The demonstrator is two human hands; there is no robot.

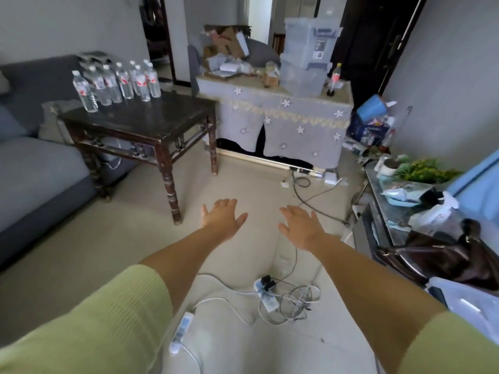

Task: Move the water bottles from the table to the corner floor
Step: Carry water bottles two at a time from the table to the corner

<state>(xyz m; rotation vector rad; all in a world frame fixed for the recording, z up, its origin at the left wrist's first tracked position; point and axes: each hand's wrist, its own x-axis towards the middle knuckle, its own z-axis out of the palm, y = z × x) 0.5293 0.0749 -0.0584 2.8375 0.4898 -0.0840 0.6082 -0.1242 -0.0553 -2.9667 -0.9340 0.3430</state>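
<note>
Several clear water bottles [118, 82] with white caps and red-marked labels stand upright in a cluster on the far left part of a dark wooden table [151, 117]. My left hand [222, 218] and my right hand [302, 225] are stretched out in front of me over the pale floor, palms down, fingers straight and spread, holding nothing. Both hands are well short of the table, to its lower right, and far from the bottles.
A grey sofa [35, 168] lies left of the table. Behind it is a cloth-covered table [283, 114] with stacked plastic bins [307, 49]. Power strips and tangled cables [270, 295] lie on the floor near me. A cluttered low stand with a brown bag [437, 255] is at right.
</note>
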